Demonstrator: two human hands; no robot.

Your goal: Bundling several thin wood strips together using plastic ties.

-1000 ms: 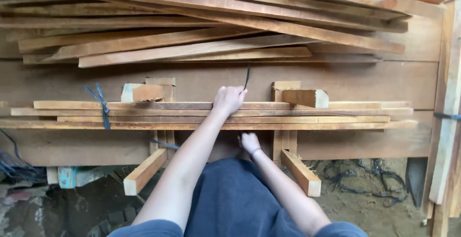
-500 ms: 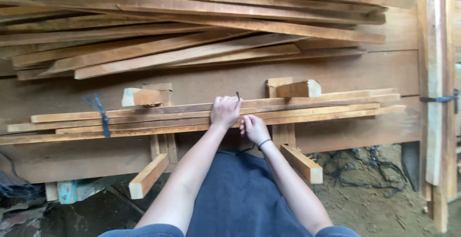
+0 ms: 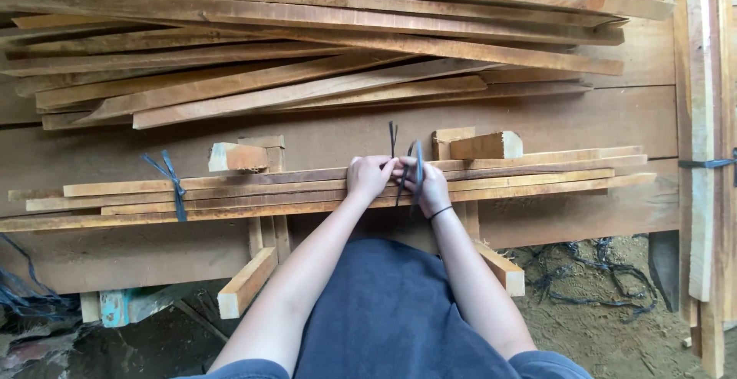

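The right hand, seen a second ago beneath the bundle of long thin wooden slats, has been brought up over the top and is now set beside the left hand, the two nearly touching above the middle of the bundle. The dark blue plastic strap, of which only one end showed above the left fist before, is now seen with both ends raised; from this it is judged that the strap has been passed around the slats and its ends gathered for tying. Each end is pinched between curled fingers, one by the left hand and one by the right; the fingertips themselves are partly hidden. A finished blue tie is already knotted around the bundle near its left end.

The bundle is carried across two low trestles of pale squared timber, in front of a broad brown board set on edge. Behind it, loose planks are heaped at uneven angles. Upright strapped boards are stood at the right. The ground below is bare sandy earth, strewn with dark strap offcuts.
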